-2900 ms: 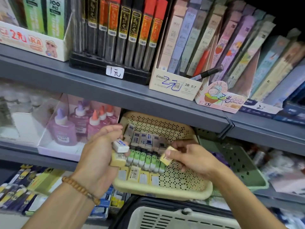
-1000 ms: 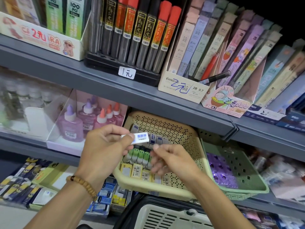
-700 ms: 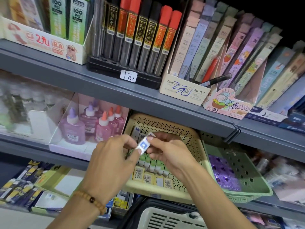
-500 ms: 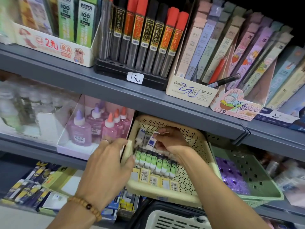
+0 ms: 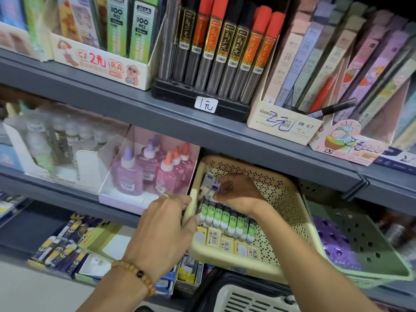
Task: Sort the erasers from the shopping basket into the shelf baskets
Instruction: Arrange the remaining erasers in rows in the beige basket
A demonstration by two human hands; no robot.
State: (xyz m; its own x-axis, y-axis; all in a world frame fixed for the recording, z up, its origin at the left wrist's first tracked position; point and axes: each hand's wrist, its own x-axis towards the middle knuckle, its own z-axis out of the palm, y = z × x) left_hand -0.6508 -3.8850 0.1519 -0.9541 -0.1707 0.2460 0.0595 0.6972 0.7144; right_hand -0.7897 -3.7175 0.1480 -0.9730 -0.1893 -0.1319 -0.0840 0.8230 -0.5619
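We see the right hand (image 5: 236, 194) pinching a white eraser (image 5: 212, 188) in the cream basket (image 5: 290, 212); left hand (image 5: 166, 230) grips its rim. Tags read "1元", "2B 0.7".

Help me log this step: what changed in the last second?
The white-and-blue eraser passed from the left hand to the right hand, which carried it back into the cream basket and pinches it at the rear row. The left hand dropped to grip the basket's left rim. The green erasers stayed put.

Even bright light; edges blurred, bowed; top-right corner perhaps shadowed.
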